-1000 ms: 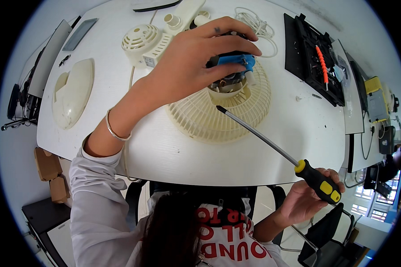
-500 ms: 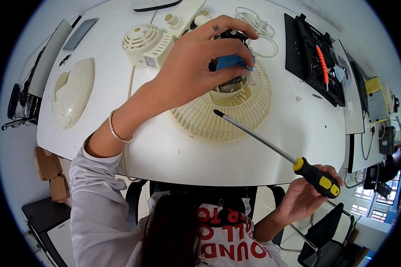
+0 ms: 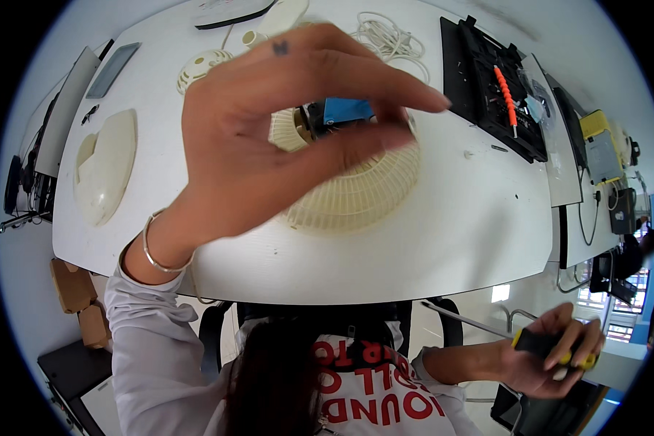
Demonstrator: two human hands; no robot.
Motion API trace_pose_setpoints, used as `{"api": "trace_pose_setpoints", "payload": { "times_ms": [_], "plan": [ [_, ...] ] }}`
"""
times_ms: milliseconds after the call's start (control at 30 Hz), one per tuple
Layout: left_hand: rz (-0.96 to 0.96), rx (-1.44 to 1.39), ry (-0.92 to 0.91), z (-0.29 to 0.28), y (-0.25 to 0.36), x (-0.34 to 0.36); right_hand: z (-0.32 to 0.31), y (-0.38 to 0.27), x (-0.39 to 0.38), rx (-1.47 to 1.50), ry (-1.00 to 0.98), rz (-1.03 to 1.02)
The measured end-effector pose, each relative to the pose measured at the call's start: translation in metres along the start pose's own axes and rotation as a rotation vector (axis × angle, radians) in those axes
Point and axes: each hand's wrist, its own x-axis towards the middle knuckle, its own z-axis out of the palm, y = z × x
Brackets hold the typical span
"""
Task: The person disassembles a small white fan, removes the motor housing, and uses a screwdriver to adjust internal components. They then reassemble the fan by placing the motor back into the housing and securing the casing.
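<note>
At the middle of a white table (image 3: 450, 247), the person's left hand (image 3: 258, 138) is raised over a cream fan grille (image 3: 363, 200) that lies flat. From where I stand, its index finger reaches out to the right, well apart from the thumb, while the middle finger curls down close to the thumb; I cannot tell whether anything small is pinched there. Half a second ago these fingers were bent round the motor (image 3: 315, 116); now they have come up away from it. The motor, with its blue part (image 3: 346, 110) showing, sits in the middle of the grille, partly hidden by the hand.

Near and to the right, the right hand (image 3: 545, 363) has its fingers wrapped round the black and yellow handle of a screwdriver (image 3: 534, 342). The shaft reached over the grille before; now it is drawn back past the table's near edge, pointing left.

A cream shell (image 3: 107, 171) on the left, a coiled cable (image 3: 389, 36) on the far side and a black tool case (image 3: 472, 73) at the far right appear unmoved.
</note>
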Motion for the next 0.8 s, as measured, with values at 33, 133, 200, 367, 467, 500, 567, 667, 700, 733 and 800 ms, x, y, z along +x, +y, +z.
{"api": "trace_pose_setpoints", "payload": {
  "times_ms": [33,133,200,367,467,500,567,667,700,733,800],
  "plan": [
    [-0.022,-0.115,-0.031,0.001,0.005,0.0,0.006,0.001,-0.002,-0.091,-0.078,-0.087],
    [-0.156,-0.408,-0.111,0.014,0.021,-0.002,0.031,0.024,-0.014,-0.859,-0.155,-0.485],
    [-0.268,-0.568,-0.163,0.022,0.027,-0.007,0.044,0.036,-0.016,-1.073,-0.469,-0.44],
    [-0.414,-0.672,-0.323,0.029,0.032,-0.011,0.053,0.041,-0.022,-1.058,-0.755,-0.169],
    [-0.411,-0.623,-0.349,0.031,0.029,-0.012,0.049,0.044,-0.023,-1.094,-0.767,-0.154],
    [-0.419,-0.617,-0.353,0.032,0.027,-0.012,0.047,0.044,-0.022,-1.114,-0.779,-0.144],
    [-0.441,-0.6,-0.369,0.033,0.026,-0.013,0.046,0.045,-0.021,-1.13,-0.793,-0.13],
    [-0.472,-0.564,-0.397,0.033,0.026,-0.015,0.045,0.048,-0.021,-1.131,-0.796,-0.109],
    [-0.475,-0.549,-0.4,0.032,0.026,-0.014,0.044,0.047,-0.02,-1.14,-0.793,-0.098],
    [-0.48,-0.533,-0.401,0.032,0.027,-0.014,0.044,0.047,-0.02,-1.148,-0.791,-0.087],
    [-0.404,-0.419,-0.316,0.031,0.026,-0.013,0.042,0.051,-0.017,-1.174,-0.746,-0.099]
  ]
}}
